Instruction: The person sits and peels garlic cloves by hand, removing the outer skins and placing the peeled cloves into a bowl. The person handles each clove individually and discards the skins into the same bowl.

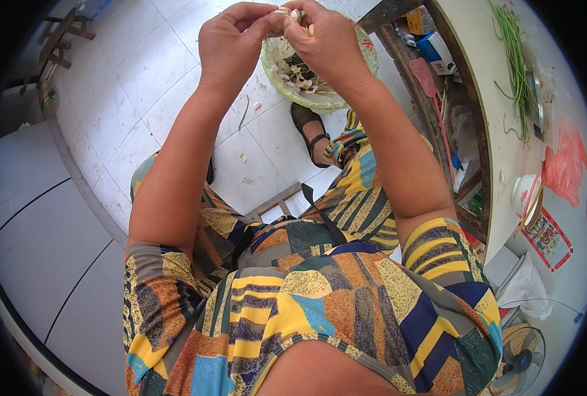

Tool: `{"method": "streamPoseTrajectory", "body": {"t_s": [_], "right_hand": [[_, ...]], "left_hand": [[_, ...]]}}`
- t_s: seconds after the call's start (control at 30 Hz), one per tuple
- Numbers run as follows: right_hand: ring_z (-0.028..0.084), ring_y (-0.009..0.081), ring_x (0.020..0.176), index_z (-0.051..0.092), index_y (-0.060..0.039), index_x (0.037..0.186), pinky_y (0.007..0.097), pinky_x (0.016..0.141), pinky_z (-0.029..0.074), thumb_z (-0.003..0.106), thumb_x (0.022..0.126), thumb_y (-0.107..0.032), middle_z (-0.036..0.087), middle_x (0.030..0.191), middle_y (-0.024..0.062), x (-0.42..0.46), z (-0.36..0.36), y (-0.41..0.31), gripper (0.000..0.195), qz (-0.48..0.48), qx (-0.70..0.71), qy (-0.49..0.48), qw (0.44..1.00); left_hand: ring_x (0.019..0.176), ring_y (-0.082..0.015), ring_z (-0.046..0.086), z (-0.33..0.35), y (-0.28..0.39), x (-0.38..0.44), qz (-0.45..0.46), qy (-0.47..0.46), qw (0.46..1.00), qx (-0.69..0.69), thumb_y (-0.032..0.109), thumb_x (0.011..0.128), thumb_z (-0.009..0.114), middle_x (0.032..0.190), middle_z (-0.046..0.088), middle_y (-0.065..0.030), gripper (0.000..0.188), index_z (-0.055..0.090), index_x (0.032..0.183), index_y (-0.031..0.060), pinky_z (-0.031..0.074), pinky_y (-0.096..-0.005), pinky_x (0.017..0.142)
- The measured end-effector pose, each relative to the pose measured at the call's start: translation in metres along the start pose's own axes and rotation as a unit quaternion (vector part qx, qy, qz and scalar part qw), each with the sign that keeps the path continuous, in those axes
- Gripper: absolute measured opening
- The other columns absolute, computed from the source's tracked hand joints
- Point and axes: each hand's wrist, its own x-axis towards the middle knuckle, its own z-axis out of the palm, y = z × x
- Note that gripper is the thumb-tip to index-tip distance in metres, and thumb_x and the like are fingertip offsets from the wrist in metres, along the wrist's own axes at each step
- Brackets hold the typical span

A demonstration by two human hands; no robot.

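Both of my hands meet at the top of the view, over a waste bin. My left hand [231, 42] and my right hand [330, 47] pinch a pale garlic bulb [294, 15] between fingertips and thumbs. Part of the garlic is hidden behind my fingers. Below my right hand stands the round bin [318, 105], lined with a green-white plastic bag. Papery garlic skins [305, 84] and dark dry scraps lie inside it. My right forearm partly covers the bin.
On the right, a table [501, 163] holds green garlic scapes [516, 74], a bowl [523, 193] and a red plastic bag [565, 163]. A pink fly swatter [424, 76] leans by the shelf beneath. Left are a white cabinet [31, 198] and a wooden stool [60, 39]. Scraps dot the tiled floor [140, 79].
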Motion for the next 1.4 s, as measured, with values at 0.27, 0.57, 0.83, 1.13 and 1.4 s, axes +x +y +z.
{"method": "streamPoseTrajectory", "body": {"t_s": [0.27, 0.57, 0.83, 1.13, 1.4], "right_hand": [[0.07, 0.0358, 0.073, 0.067, 0.0022, 0.107, 0.0429, 0.067, 0.053, 0.058, 0.096, -0.021, 0.069, 0.078, 0.0246, 0.0, -0.002, -0.001, 0.027, 0.036, 0.029, 0.007, 0.999], [0.068, 0.0277, 0.067, 0.068, 0.0012, 0.106, 0.0391, 0.064, 0.052, 0.058, 0.096, -0.02, 0.069, 0.075, 0.0199, 0.002, 0.001, 0.001, 0.025, 0.042, 0.068, 0.018, 0.997], [0.061, 0.0145, 0.062, 0.068, -0.001, 0.118, 0.0329, 0.059, 0.048, 0.059, 0.099, -0.019, 0.065, 0.07, 0.0086, -0.001, 0.0, -0.003, 0.028, 0.082, 0.147, -0.03, 0.985], [0.058, 0.0105, 0.063, 0.071, -0.0017, 0.116, 0.0293, 0.059, 0.047, 0.061, 0.102, -0.028, 0.065, 0.071, 0.0054, -0.001, -0.002, 0.004, 0.032, 0.067, 0.115, -0.045, 0.99], [0.054, 0.0065, 0.064, 0.073, -0.0024, 0.106, 0.0245, 0.058, 0.043, 0.063, 0.103, -0.037, 0.062, 0.07, -0.0012, 0.003, -0.017, -0.007, 0.036, 0.134, 0.202, -0.128, 0.962]], "left_hand": [[0.084, -0.0143, 0.072, 0.001, 0.005, -0.003, 0.049, 0.001, 0.996, 0.075, 0.005, 0.092, 0.072, 0.093, 0.077, -0.0078, 0.01, 0.075, 0.101, -0.0002, 0.058, -0.0277, 0.078], [0.085, -0.0136, 0.071, 0.005, 0.007, -0.001, 0.038, 0.023, 0.999, 0.031, 0.006, 0.089, 0.076, 0.092, 0.077, -0.0074, 0.012, 0.076, 0.098, -0.0009, 0.056, -0.0272, 0.08], [0.087, -0.0125, 0.07, 0.0, 0.012, 0.0, 0.074, 0.028, 0.995, 0.066, 0.006, 0.091, 0.076, 0.094, 0.076, -0.0076, 0.01, 0.077, 0.097, -0.002, 0.056, -0.027, 0.083], [0.089, -0.0144, 0.07, -0.004, 0.008, 0.006, -0.033, -0.027, 0.998, -0.047, 0.009, 0.092, 0.076, 0.097, 0.076, -0.0082, 0.021, 0.074, 0.109, -0.0023, 0.057, -0.0286, 0.083], [0.085, -0.014, 0.068, -0.009, 0.005, 0.005, -0.043, -0.046, 0.996, -0.064, 0.014, 0.097, 0.071, 0.095, 0.075, -0.0073, 0.016, 0.072, 0.105, 0.0002, 0.055, -0.0284, 0.08]]}}
